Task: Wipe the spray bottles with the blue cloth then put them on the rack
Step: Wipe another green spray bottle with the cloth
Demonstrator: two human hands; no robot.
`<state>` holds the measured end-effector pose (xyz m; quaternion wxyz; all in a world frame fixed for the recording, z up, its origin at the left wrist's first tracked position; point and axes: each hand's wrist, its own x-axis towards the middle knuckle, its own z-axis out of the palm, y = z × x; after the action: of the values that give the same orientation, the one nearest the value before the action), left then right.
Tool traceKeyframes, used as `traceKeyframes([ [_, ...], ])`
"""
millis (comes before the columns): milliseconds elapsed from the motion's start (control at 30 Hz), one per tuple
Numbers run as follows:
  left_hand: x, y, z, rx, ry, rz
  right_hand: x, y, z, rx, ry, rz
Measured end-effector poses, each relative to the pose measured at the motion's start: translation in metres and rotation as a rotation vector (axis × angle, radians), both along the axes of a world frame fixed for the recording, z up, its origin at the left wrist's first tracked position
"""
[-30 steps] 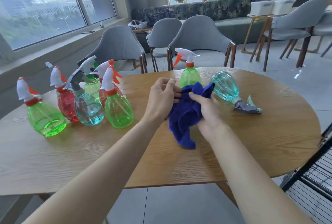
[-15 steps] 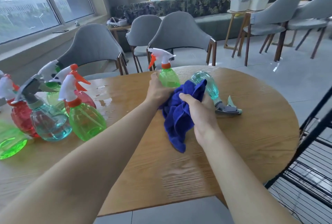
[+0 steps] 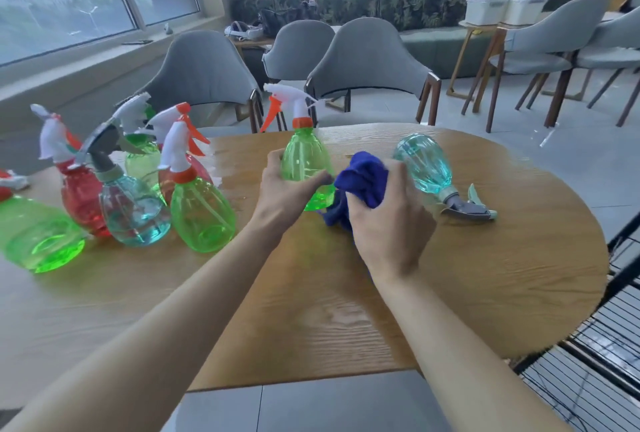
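Observation:
My left hand (image 3: 289, 190) grips the body of an upright green spray bottle (image 3: 304, 161) with a white and orange trigger head, at the middle of the wooden table (image 3: 311, 310). My right hand (image 3: 388, 220) holds the bunched blue cloth (image 3: 363, 177) right beside the bottle's right side. A teal spray bottle (image 3: 424, 164) with a grey trigger lies on its side just right of the cloth. A black wire rack (image 3: 609, 338) shows at the lower right edge.
Several more spray bottles stand in a cluster on the table's left: green (image 3: 201, 209), teal (image 3: 133, 209), red (image 3: 81, 196) and another green (image 3: 38, 237). Grey chairs (image 3: 367, 60) stand behind the table. A wet patch lies on the wood near the cluster.
My left hand has moved off the cloth onto the green bottle and now grips its body. The cloth is bunched tighter in my right hand, beside the bottle.

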<state>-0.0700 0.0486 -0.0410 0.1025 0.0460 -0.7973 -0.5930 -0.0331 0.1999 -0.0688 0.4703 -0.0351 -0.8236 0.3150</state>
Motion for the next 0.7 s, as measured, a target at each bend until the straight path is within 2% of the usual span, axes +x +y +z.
traceKeyframes([
  [133, 0.034, -0.025, 0.002, 0.129, -0.011, -0.051, 0.005, -0.009, -0.001, 0.056, 0.269, -0.047],
  [200, 0.044, -0.034, 0.001, 0.180, -0.013, -0.067, 0.008, -0.015, 0.002, -0.062, 0.277, 0.083],
  [367, 0.063, -0.042, 0.000, 0.213, -0.019, -0.164, 0.009, -0.036, 0.025, -0.704, -0.225, 0.565],
  [500, 0.073, -0.042, -0.005, 0.229, -0.005, -0.181, 0.018, -0.048, 0.038, -0.985, -0.364, 0.845],
  [567, 0.075, -0.041, -0.008, 0.245, 0.014, -0.162, 0.017, -0.054, 0.034, -0.983, -0.445, 0.993],
  [633, 0.073, -0.043, -0.007, 0.259, 0.037, -0.131, 0.018, -0.061, 0.030, -0.969, -0.470, 1.052],
  [700, 0.064, -0.046, -0.009, 0.298, 0.025, -0.097, 0.020, -0.066, 0.021, -0.781, -0.450, 1.019],
])
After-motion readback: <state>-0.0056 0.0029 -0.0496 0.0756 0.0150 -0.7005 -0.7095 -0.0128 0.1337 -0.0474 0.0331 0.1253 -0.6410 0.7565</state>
